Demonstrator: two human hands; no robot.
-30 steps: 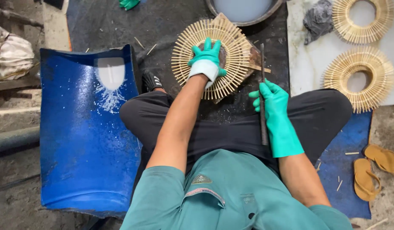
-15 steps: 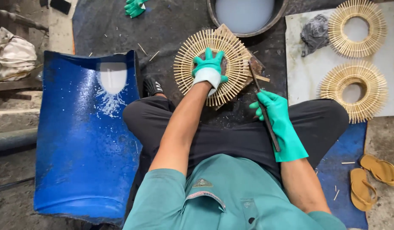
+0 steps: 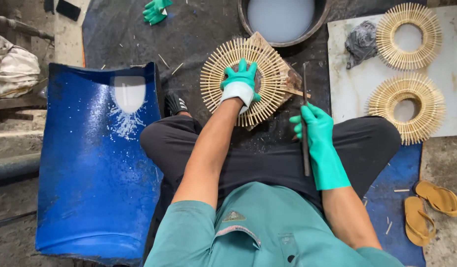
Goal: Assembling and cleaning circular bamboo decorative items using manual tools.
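My left hand (image 3: pixel 241 84), in a green and white glove, presses flat on the middle of a round sunburst ring of bamboo sticks (image 3: pixel 216 81) that lies on a wooden board (image 3: pixel 288 79) in front of my crossed legs. My right hand (image 3: pixel 315 126), in a long green glove, grips a thin dark metal rod (image 3: pixel 304 86) held upright just right of the ring, its tip apart from the sticks.
A dark basin of milky liquid (image 3: pixel 282 17) stands beyond the ring. Two finished stick rings (image 3: pixel 409 34) (image 3: pixel 406 106) and a grey rag (image 3: pixel 362 42) lie on a white slab at right. A curved blue plastic sheet (image 3: pixel 95 163) is left, sandals (image 3: pixel 428 207) right, a spare glove (image 3: pixel 154 10) far.
My right hand has swung the rod from leaning over the ring's right edge to upright beside it. My left hand stays pressed on the ring's middle.
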